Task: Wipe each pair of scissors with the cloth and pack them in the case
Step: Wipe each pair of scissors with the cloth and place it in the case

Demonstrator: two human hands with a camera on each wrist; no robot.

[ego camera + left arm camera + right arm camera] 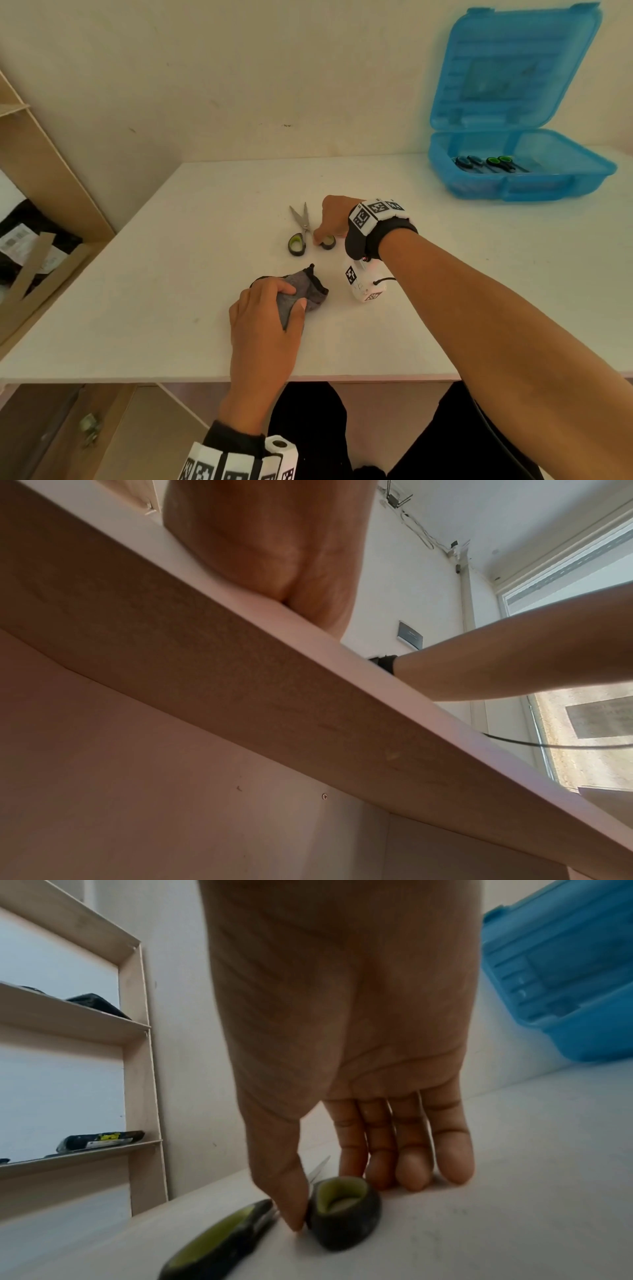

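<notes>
At the far right of the tabletop [445,274] stands the blue case [520,178], lid raised; two pairs of scissors in the case [489,163] lie side by side, one with black handles, one with green-lined handles. One more pair, the loose scissors [301,228], lies on the tabletop mid-scene, blades slightly parted. The right hand [334,219] pinches one of its handle loops; the right wrist view shows the thumb [291,1199] against that loop, fingertips on the surface. The left hand [265,318] grips the grey cloth [305,291]. Only the left wrist view shows the tabletop's underside and a window; the shelves [103,1031] appear at left.
</notes>
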